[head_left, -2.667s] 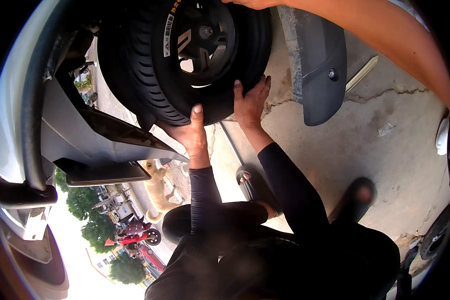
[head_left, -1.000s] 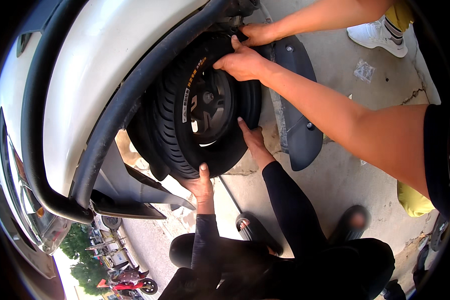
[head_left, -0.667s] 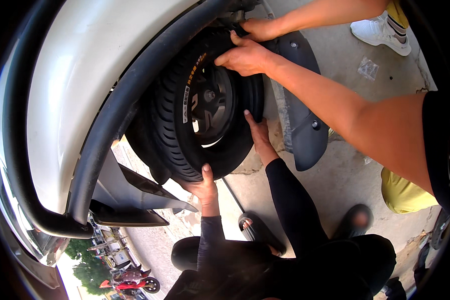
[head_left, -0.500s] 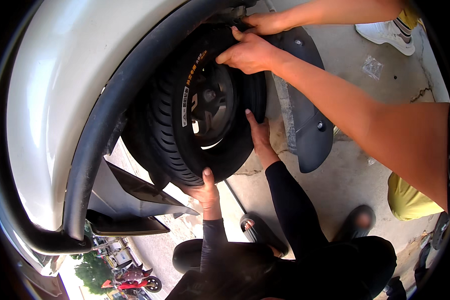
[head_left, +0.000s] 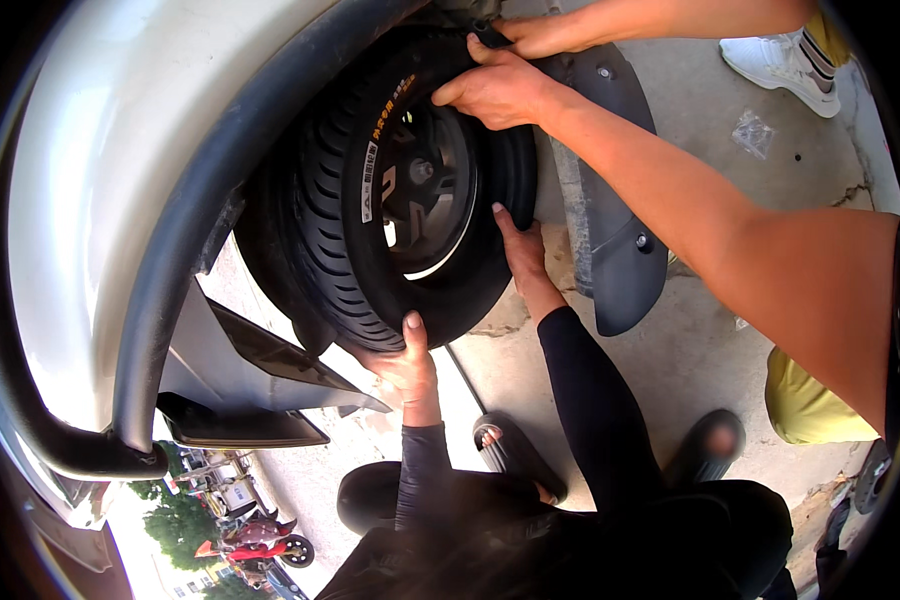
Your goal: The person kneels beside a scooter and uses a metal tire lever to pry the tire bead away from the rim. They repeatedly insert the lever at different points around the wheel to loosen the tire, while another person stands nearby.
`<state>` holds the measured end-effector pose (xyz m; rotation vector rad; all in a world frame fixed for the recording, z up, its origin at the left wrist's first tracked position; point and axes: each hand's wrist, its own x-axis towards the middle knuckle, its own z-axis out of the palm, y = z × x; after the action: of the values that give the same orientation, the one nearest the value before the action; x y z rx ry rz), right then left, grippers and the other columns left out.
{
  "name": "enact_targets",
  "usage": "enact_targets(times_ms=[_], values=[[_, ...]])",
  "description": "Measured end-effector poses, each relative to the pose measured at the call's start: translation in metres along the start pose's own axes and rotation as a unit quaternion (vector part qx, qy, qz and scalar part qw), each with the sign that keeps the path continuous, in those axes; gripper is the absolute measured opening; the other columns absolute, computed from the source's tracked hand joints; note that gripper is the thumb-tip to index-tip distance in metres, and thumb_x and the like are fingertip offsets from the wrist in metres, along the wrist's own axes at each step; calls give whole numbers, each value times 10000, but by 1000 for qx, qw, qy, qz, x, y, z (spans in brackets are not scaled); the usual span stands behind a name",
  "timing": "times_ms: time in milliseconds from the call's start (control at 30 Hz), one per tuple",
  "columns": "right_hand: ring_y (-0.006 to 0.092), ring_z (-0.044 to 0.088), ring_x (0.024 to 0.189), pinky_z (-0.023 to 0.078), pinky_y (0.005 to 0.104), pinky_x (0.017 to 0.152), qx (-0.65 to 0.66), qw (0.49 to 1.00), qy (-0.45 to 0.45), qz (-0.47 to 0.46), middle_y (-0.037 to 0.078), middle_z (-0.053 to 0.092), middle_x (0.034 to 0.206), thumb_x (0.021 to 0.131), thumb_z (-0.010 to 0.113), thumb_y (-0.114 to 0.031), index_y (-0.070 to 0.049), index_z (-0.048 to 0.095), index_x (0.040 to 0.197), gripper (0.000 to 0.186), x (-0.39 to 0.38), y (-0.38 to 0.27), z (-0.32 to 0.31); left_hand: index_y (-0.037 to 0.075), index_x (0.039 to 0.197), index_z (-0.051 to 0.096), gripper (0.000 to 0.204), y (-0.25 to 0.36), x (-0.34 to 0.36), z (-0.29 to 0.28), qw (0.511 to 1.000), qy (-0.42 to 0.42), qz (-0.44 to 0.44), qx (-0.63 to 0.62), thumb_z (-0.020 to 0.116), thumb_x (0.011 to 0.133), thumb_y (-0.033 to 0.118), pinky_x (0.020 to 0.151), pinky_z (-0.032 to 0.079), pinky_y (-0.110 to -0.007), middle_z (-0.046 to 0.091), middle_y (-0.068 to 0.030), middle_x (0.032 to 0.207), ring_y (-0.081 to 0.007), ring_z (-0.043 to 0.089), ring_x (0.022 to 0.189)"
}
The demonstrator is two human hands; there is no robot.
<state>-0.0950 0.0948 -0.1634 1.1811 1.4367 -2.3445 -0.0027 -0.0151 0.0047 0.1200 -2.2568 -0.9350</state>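
A black tyre (head_left: 440,315) with a pale label on its sidewall stands tilted around a dark spoked wheel rim (head_left: 422,172). Bright light shows through a gap between the rim's lower edge and the tyre. My left hand (head_left: 407,365) grips the tyre's near tread, thumb up on the sidewall. Against its right side, my right hand (head_left: 522,255) is wrapped with the thumb on the sidewall; its other fingers are mostly hidden. Another person's hand (head_left: 500,90) presses on the upper sidewall. That person's second hand (head_left: 535,38) is at the tyre's top, by a small black piece.
A thick black bar (head_left: 200,170) curves along a white body panel (head_left: 90,220) at left. Right of the tyre is a dark curved guard (head_left: 625,200) with bolts. A clear plastic wrapper (head_left: 751,134) lies on the concrete. A red motorcycle (head_left: 258,538) stands at lower left.
The view has shifted slightly. More of the rim's spokes show inside the tyre. Both my hands keep their hold, and the other person's front hand stays on the sidewall.
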Motion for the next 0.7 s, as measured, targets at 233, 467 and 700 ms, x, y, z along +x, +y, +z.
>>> enact_targets(times_ms=[233,467,700], values=[[354,570,1172,441,383,985,-32,999,-20,10,240,592,1248,767,717,-597,63,459,1316,896,1,-8,-4,-88,1438,269,1074,2,-1,-2,1000,-9,2,-4,785,736,540,1125,292,-426,397,-222,1438,-322,412,1318],[331,605,1118,474,384,916,-54,998,-33,6,226,648,1133,773,740,-554,59,470,1314,861,-2,-13,-9,-87,1435,271,1085,-3,-4,-1,1000,4,4,1,792,726,547,1115,306,-419,402,-213,1432,-314,425,1300],[395,534,1199,423,417,1010,-313,943,-10,-112,277,548,1274,891,618,-490,91,410,1342,764,-43,-37,-19,-62,1446,258,1088,1,-2,3,999,-15,-12,-30,802,704,518,1127,274,-423,385,-198,1438,-310,400,1317]])
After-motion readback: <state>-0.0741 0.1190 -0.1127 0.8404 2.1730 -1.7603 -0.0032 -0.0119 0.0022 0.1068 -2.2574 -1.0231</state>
